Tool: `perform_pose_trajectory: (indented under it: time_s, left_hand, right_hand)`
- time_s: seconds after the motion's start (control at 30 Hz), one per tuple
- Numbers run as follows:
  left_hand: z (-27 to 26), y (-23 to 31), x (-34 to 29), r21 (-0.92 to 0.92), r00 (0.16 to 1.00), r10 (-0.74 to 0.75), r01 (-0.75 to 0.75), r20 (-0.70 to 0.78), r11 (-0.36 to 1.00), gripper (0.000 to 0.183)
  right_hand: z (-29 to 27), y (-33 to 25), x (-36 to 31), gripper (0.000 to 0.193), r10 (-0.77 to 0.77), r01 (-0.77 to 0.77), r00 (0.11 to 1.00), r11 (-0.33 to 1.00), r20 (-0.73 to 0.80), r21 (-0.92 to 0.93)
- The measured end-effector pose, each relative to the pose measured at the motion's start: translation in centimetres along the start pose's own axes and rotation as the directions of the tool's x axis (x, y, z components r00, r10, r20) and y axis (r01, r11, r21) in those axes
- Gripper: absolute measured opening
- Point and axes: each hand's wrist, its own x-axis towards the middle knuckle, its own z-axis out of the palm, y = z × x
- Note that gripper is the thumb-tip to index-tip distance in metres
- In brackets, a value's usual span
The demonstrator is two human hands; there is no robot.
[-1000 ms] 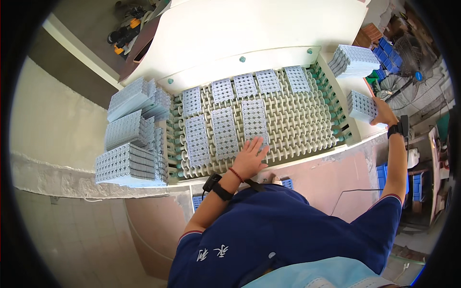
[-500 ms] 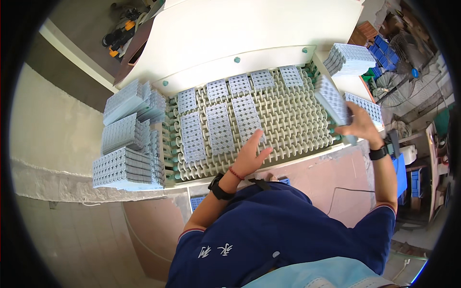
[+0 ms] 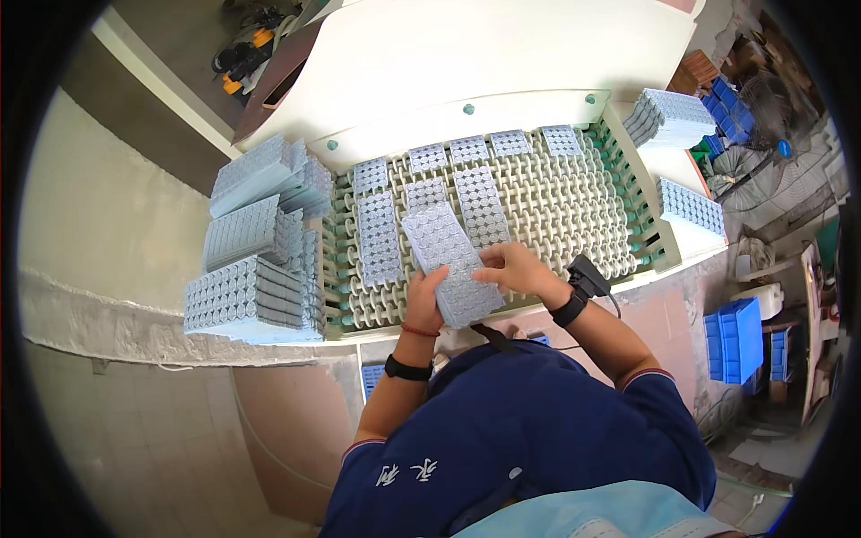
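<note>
A small stack of pale grey-blue panels [image 3: 439, 242], each patterned with rows of round discs like circuit-board panels, is tilted in front of me over the near side of the conveyor. My left hand [image 3: 424, 303] grips its left edge, thumb on top. At its right edge, my right hand [image 3: 522, 273] has its fingers and thumb closed on the panels. Beneath lies the roller conveyor [image 3: 556, 211], its rows of small wheels carrying several flat panels. One long panel [image 3: 380, 238] lies on the left, another long panel [image 3: 482, 206] just beyond the held stack, which partly hides a third.
Tall panel stacks [image 3: 244, 300] line the conveyor's left side. On the right ledge stand another panel stack [image 3: 673, 117] and a lower pile [image 3: 691, 208]. A white machine cover [image 3: 466, 54] rises behind the rollers. Blue bins [image 3: 735, 341] and a fan [image 3: 778, 108] are farther right.
My right hand has brought the panel stack from the right ledge to the middle. My left hand, open over the rollers before, now holds the stack too. The far panels have moved slightly farther in.
</note>
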Motion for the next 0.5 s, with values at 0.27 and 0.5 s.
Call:
perform_pose_trajectory:
  time_s: [0.27, 0.5]
  left_hand:
    - [-3.5, 2.3, -2.7, -0.147, 0.996, 0.05, -0.061, -0.078, 0.987, 0.039]
    - [-4.7, 2.5, -4.4, -0.092, 0.995, 0.083, -0.088, -0.059, 0.992, 0.038]
  right_hand:
    - [-5.0, 2.8, 2.0, 0.023, -0.063, 0.061, 0.947, 0.998, -0.316, -0.017]
    - [-11.4, 6.2, 3.4, 0.041, -0.276, -0.321, 0.707, 0.695, -0.651, -0.643]
